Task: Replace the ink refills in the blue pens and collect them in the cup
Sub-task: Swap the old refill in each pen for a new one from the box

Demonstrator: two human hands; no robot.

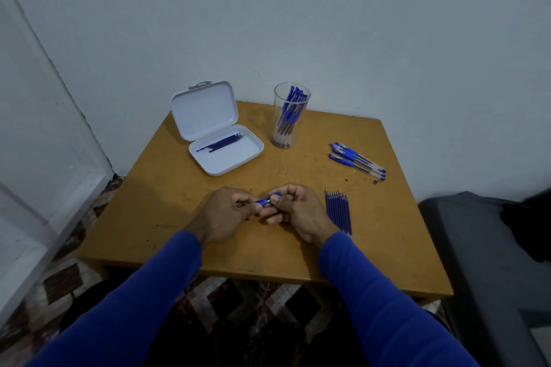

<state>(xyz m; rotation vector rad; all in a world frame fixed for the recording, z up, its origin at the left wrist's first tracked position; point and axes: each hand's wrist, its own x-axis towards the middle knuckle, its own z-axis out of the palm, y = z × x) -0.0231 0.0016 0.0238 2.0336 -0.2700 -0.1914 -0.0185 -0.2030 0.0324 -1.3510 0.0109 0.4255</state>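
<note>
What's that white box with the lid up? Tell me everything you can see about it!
The white box looks like smooth plastic with rounded corners. It is a shallow case lying open on the far left part of the wooden table. Its lid stands tilted up at the back, with a small handle loop on the top edge. Inside the tray, along the back, lie a few thin dark blue refills. The rest of the tray is bare. Neither hand touches it, and the clear cup stands apart to its right.
</note>
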